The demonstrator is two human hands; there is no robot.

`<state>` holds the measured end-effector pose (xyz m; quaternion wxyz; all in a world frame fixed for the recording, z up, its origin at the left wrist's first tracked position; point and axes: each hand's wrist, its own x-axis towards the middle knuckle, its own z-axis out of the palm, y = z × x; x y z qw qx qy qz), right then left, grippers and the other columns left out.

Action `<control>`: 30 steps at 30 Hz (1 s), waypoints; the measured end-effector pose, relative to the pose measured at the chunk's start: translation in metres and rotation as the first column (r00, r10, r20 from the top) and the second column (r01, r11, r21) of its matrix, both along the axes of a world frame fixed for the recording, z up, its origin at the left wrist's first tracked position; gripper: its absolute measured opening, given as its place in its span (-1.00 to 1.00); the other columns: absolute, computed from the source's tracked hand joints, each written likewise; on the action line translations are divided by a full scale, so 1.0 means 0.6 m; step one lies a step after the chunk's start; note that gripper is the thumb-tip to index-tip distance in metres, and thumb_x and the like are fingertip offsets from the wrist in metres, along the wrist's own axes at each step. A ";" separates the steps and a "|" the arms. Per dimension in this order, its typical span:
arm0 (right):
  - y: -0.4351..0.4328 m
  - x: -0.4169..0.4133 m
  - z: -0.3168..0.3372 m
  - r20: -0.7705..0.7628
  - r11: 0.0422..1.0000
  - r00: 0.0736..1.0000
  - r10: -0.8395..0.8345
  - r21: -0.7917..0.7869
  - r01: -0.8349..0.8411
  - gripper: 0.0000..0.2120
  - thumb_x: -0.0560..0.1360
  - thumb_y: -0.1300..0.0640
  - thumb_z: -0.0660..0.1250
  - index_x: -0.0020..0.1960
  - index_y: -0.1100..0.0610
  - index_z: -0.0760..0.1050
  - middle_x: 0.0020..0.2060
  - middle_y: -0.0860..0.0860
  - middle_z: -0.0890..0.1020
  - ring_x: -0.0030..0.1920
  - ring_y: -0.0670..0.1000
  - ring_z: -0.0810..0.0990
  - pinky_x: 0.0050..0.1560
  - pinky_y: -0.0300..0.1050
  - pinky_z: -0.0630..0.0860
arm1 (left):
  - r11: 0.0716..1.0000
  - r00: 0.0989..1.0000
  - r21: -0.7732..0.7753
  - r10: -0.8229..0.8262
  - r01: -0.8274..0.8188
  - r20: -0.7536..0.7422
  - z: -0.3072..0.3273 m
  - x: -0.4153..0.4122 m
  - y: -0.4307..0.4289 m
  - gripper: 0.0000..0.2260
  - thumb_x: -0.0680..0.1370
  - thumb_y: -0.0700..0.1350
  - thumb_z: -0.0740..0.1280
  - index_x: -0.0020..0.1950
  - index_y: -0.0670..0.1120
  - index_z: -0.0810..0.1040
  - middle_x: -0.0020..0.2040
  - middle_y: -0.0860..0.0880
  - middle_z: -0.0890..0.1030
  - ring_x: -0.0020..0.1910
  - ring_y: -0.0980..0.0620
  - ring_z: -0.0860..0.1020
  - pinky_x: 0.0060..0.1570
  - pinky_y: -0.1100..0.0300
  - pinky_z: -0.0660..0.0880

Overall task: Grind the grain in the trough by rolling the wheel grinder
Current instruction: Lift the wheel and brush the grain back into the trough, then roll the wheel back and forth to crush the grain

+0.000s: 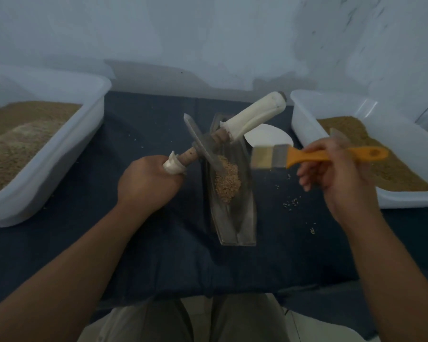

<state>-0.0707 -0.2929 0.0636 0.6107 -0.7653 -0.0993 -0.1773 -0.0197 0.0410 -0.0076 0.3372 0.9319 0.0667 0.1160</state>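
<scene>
A narrow metal trough (242, 225) lies lengthwise on the dark cloth, with a small heap of grain (227, 180) in its middle. The wheel grinder (203, 144), a thin metal disc on a wooden axle with white-wrapped handles, is tilted over the trough's far half, its disc edge down by the grain. My left hand (146, 183) grips the grinder's near-left handle. The far-right handle (255, 117) points up and away, free. My right hand (331, 169) holds an orange-handled brush (314, 156) just right of the trough, bristles toward it.
A large white tub (67, 154) of grain stands at the left, another white tub (304, 124) of ground grain at the right. A white disc (269, 139) lies behind the brush. Loose grains (292, 202) dot the dark cloth (158, 255). A pale wall stands behind the table.
</scene>
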 end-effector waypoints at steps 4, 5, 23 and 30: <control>-0.056 0.013 -0.052 0.145 0.723 0.981 -0.133 -0.662 0.196 -0.70 0.72 -0.20 0.12 0.38 -0.25 0.50 0.05 -0.20 0.66 0.00 -0.23 0.63 -0.08 -0.23 0.54 | 1.000 1.000 0.019 -0.004 0.004 0.006 0.001 -0.003 -0.003 -0.69 0.44 0.30 0.37 -0.26 0.08 0.60 -0.36 0.12 0.60 -0.33 0.11 0.57 -0.35 0.18 0.40; -0.061 0.017 -0.067 0.119 0.634 0.982 -0.147 -0.751 0.186 -0.66 0.71 -0.20 0.14 0.44 -0.24 0.45 0.12 -0.21 0.63 0.03 -0.25 0.59 -0.02 -0.21 0.50 | 1.000 1.000 0.021 -0.006 0.005 0.008 0.002 -0.003 -0.004 -0.69 0.44 0.30 0.37 -0.27 0.08 0.59 -0.36 0.12 0.60 -0.33 0.11 0.57 -0.35 0.18 0.40; 0.014 0.030 0.023 0.301 0.543 0.951 0.072 -0.812 0.216 -0.35 0.57 -0.03 0.39 0.60 0.09 0.34 0.61 -0.04 0.32 0.65 -0.05 0.18 0.62 -0.09 0.14 | 0.895 0.969 0.444 -0.144 0.041 0.200 0.001 -0.002 -0.016 -0.60 0.55 0.29 0.18 -0.36 0.07 0.42 -0.45 0.13 0.45 -0.48 0.08 0.42 -0.44 0.24 0.25; 0.071 0.078 0.038 -0.095 0.034 0.994 -0.058 -0.995 -0.093 -0.89 0.55 -0.09 0.36 -0.03 -0.07 0.55 -0.12 -0.09 0.62 -0.14 -0.02 0.62 -0.16 -0.04 0.58 | 0.741 0.920 0.653 -0.349 0.156 0.177 0.033 -0.003 -0.015 -0.68 0.54 0.16 0.35 -0.30 0.05 0.36 -0.32 0.10 0.40 -0.37 0.02 0.45 -0.40 0.17 0.29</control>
